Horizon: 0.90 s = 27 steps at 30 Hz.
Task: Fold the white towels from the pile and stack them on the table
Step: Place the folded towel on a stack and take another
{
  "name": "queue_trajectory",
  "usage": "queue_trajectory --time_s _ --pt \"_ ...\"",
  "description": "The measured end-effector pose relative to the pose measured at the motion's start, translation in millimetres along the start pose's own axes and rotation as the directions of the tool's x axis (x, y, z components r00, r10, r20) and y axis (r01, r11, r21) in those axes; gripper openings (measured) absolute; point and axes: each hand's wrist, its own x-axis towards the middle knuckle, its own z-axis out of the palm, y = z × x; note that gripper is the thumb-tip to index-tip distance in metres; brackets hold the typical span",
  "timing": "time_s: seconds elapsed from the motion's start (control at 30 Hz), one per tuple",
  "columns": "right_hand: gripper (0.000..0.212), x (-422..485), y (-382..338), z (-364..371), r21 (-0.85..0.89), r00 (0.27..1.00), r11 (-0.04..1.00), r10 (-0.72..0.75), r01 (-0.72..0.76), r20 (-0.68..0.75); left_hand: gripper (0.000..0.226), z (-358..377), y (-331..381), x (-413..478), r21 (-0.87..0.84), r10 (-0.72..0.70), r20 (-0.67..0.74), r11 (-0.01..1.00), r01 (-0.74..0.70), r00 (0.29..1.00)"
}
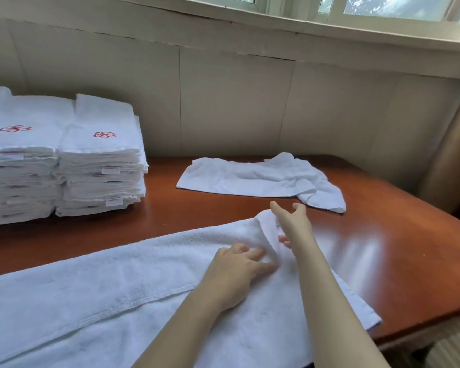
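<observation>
Spread towel (117, 301): 6 o'clock on the tabletop (383, 248), lying flat for folding.
Left hand (237, 266): fingers straight, pressing it down, likely pinning it.
Right hand (292, 221): fingers apart, empty, reaching toward 12 o'clock.
Crumpled towel (255, 179): 1 o'clock, waiting.
Folded stacks (98, 166): 10 o'clock.

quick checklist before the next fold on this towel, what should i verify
1. The spread towel lies flat: not ok, a ridge bunches beside the left hand.
2. The left hand steadies it: ok, its fingers rest on the cloth.
3. Grip in the right hand: not ok, it is open and holds nothing.
4. The crumpled towel is out of the way: ok, it lies apart, farther back.
5. Near edge even: cannot tell, out of frame.
</observation>
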Motion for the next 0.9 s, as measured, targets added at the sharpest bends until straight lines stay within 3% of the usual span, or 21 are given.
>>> queue_trajectory --time_s 0.1,0.17,0.27,0.33,0.43,0.57,0.7,0.8,0.9 --pt "0.071 4 -6 1 -0.26 0.995 0.961 -0.1 0.1 0.012 0.072 -1 0 -1 -0.014 0.028 0.014 0.999 -0.028 1.0" --pt "0.058 9 -16 6 -0.421 0.982 0.888 -0.152 0.187 0.114 0.074 0 0 -2 -0.021 0.037 0.01 0.999 -0.037 0.999" --pt "0.057 21 -21 12 -0.555 0.975 0.809 -0.095 0.193 0.201 0.073 3 -1 -3 -0.037 0.047 -0.001 0.998 -0.047 0.999" --pt "0.059 30 -15 9 -0.514 0.985 0.848 -0.044 0.126 0.169 0.067 4 -1 -3 -0.047 0.047 -0.017 0.998 -0.048 0.999" --pt "0.062 39 -9 -2 -0.235 0.987 0.971 0.073 -0.038 0.142 0.066 5 -1 -3 -0.066 0.048 -0.027 0.997 -0.05 0.998" --pt "0.065 40 -9 -6 -0.11 0.989 0.99 0.104 -0.093 0.102 0.071 6 -1 -2 -0.09 0.025 -0.017 0.996 -0.026 1.0" --pt "0.007 39 -4 -17 -0.09 0.974 0.98 0.189 -0.178 0.126 0.073 4 0 -4 -0.09 0.012 -0.008 0.996 -0.013 1.0" --pt "0.03 48 10 -33 0.135 0.982 0.973 0.183 -0.188 0.051 0.072 4 1 -3 -0.088 0.002 -0.017 0.996 -0.003 1.0" --pt "0.023 52 20 -38 0.131 0.985 0.979 0.166 -0.157 -0.056 0.069 5 1 -2 -0.096 -0.01 -0.023 0.995 0.007 1.0"
